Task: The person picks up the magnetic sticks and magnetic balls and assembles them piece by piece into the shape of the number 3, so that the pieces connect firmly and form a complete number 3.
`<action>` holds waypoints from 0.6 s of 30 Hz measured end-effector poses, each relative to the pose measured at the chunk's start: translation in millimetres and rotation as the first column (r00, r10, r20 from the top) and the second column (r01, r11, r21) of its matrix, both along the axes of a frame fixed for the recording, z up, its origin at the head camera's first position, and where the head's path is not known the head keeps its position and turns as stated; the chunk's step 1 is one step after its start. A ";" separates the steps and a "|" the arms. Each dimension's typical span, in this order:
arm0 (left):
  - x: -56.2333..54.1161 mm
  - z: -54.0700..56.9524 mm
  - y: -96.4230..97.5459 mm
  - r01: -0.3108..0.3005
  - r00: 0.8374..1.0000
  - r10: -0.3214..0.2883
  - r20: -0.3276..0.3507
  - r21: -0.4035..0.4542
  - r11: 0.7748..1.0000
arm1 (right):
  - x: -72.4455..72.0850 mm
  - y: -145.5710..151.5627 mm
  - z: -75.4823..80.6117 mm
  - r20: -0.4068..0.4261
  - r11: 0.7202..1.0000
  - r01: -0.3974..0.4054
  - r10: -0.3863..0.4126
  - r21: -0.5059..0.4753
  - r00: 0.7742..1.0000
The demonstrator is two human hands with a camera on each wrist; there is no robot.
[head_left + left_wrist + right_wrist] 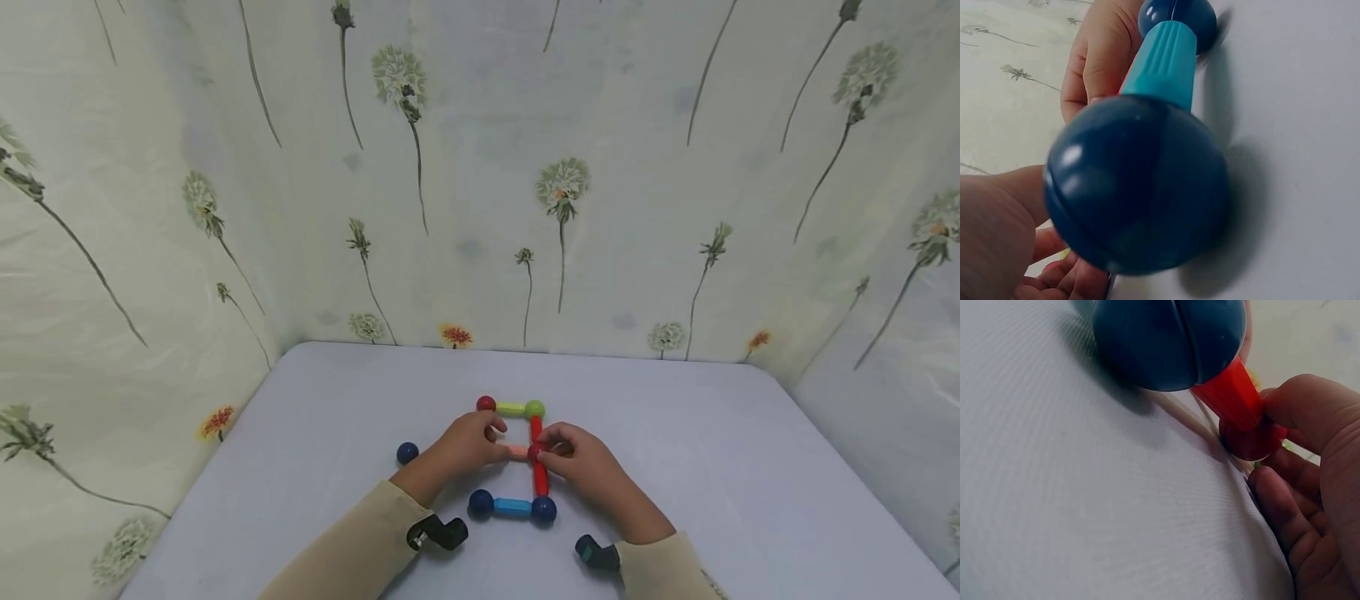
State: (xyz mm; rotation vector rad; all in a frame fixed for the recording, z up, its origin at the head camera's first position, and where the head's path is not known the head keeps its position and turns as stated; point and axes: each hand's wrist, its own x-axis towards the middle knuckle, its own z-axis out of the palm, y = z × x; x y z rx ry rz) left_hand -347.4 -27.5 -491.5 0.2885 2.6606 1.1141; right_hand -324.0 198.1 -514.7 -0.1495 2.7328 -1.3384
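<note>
Balls and rods form a figure on the white table. My left hand [471, 443] pinches the left end of a salmon rod [517, 452]. The rod's right end meets a dark red ball [536, 452], which my right hand [588, 460] holds between thumb and fingers. From that ball, one red rod [536, 428] runs back to a green ball [534, 409]; another red rod [1232, 394] runs forward to a dark blue ball [543, 511]. A light blue rod [512, 507] joins it to a second blue ball [1138, 187]. My left fingers partly hide the salmon rod.
At the back, a yellow-green rod [511, 409] links the green ball to another red ball [486, 404]. One separate blue ball [407, 452] lies left of my left forearm. A flower-patterned curtain [480, 167] hangs behind the table [337, 392].
</note>
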 end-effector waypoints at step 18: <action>12.4 10.1 -18.8 -0.089 0.989 0.099 -0.109 0.096 0.991 | 1.1 -0.2 1.8 -0.016 1.000 -0.007 0.007 0.011 1.000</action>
